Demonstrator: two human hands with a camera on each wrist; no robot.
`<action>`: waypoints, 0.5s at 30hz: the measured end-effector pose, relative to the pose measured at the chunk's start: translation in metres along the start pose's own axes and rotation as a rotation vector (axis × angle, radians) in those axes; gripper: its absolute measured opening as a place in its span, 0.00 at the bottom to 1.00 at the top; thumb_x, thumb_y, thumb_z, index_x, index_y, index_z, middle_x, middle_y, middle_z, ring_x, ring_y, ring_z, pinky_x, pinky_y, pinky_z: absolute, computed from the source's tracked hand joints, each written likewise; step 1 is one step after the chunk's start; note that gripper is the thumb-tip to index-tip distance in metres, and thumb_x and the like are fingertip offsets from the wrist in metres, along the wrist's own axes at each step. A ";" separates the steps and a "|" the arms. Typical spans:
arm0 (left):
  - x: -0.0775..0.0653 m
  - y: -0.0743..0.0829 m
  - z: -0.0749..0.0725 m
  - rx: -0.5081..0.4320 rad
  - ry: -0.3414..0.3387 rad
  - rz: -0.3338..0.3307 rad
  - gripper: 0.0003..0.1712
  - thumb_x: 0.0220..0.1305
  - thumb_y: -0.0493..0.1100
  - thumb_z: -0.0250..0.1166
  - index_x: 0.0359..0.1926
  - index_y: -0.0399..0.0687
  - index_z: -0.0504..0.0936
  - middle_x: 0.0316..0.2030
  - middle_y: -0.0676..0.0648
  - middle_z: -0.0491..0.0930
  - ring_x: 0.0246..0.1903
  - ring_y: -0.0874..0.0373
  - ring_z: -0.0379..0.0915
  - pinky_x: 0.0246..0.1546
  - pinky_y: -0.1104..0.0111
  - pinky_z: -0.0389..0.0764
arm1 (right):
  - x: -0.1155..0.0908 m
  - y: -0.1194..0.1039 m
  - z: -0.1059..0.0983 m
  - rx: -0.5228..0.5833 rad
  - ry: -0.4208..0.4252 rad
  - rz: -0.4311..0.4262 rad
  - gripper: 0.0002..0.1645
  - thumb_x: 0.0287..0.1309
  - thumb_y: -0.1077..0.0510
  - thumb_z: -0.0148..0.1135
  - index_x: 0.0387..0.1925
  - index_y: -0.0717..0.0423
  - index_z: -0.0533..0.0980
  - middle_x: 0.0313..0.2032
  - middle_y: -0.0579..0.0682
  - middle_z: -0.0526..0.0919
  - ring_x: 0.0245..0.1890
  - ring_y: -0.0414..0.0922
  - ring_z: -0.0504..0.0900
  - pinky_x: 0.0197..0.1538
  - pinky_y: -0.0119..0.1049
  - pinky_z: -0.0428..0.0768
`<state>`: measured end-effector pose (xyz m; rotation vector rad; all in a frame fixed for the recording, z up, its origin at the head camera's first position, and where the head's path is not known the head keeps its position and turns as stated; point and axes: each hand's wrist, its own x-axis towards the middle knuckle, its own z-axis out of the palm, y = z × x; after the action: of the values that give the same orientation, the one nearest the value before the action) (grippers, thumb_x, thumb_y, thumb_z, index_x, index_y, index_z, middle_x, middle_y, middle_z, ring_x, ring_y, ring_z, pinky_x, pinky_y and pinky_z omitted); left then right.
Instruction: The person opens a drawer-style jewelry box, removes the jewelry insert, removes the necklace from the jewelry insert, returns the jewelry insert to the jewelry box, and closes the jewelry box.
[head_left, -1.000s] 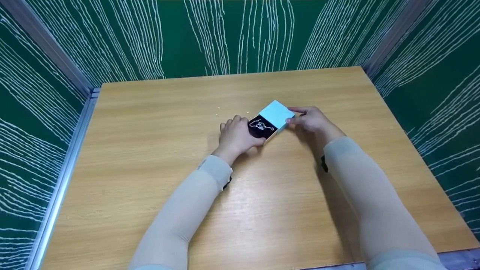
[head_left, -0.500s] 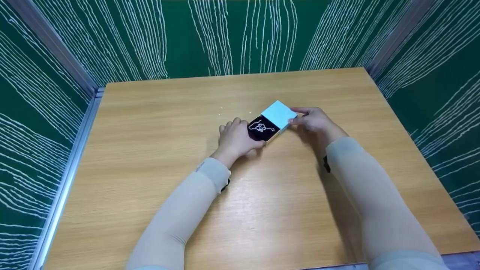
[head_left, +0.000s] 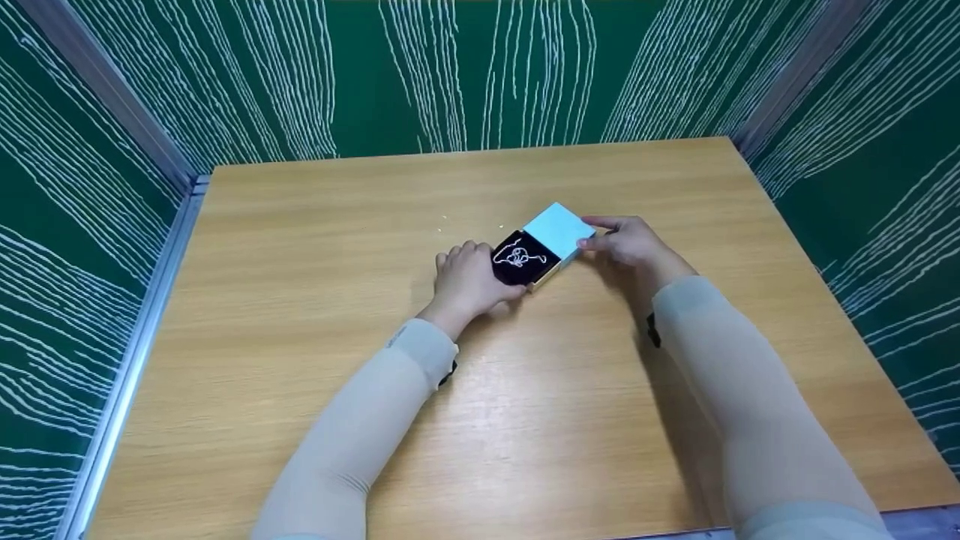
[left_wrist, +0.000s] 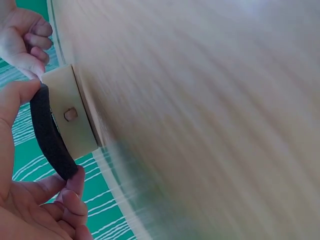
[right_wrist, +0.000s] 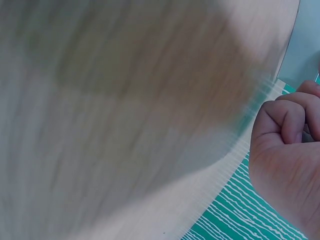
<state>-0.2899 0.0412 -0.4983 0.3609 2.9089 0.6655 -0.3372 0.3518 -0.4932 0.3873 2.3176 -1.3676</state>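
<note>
From above, at the head, I see the left hand (head_left: pixel 465 279) spanning a black pad (head_left: pixel 531 270) topped with a silver chain (head_left: pixel 517 256); the right hand (head_left: pixel 630 241) pinches the corner of the pale-blue box sleeve (head_left: pixel 559 229) on the table (head_left: pixel 300 315). At the left wrist, thumb and fingertips grip the pad, bowed along the cardboard tray (left_wrist: pixel 76 131). At the right wrist, several fingers fold in beside the sleeve's blue side.

Drew black foam insert (head_left: pixel 529 274), silver chain (head_left: pixel 517 257) aboard, slightly farther from blue box cover (head_left: pixel 559 229); shifted left hand (head_left: pixel 466 279) back with it.
</note>
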 end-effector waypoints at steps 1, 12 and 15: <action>0.000 -0.001 0.000 -0.001 0.002 0.000 0.49 0.57 0.75 0.82 0.65 0.46 0.82 0.56 0.48 0.84 0.56 0.48 0.78 0.65 0.52 0.69 | 0.000 0.000 0.000 -0.001 0.000 -0.001 0.44 0.71 0.42 0.79 0.84 0.29 0.72 0.82 0.54 0.70 0.75 0.55 0.66 0.78 0.52 0.66; -0.006 -0.006 -0.003 -0.014 0.003 0.014 0.45 0.58 0.72 0.82 0.63 0.46 0.83 0.55 0.48 0.84 0.55 0.48 0.77 0.65 0.51 0.68 | 0.000 0.004 0.002 0.003 0.022 -0.051 0.44 0.71 0.43 0.79 0.83 0.33 0.73 0.32 0.39 0.70 0.37 0.45 0.71 0.42 0.36 0.71; -0.009 -0.008 -0.006 -0.023 0.003 0.011 0.47 0.58 0.72 0.82 0.65 0.45 0.83 0.57 0.48 0.83 0.56 0.48 0.77 0.65 0.51 0.67 | -0.001 0.003 0.003 0.025 0.016 -0.027 0.44 0.72 0.44 0.79 0.84 0.32 0.72 0.44 0.44 0.72 0.49 0.48 0.72 0.52 0.39 0.71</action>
<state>-0.2840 0.0296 -0.4962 0.3737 2.9017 0.7015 -0.3342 0.3512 -0.4964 0.3772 2.3287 -1.4119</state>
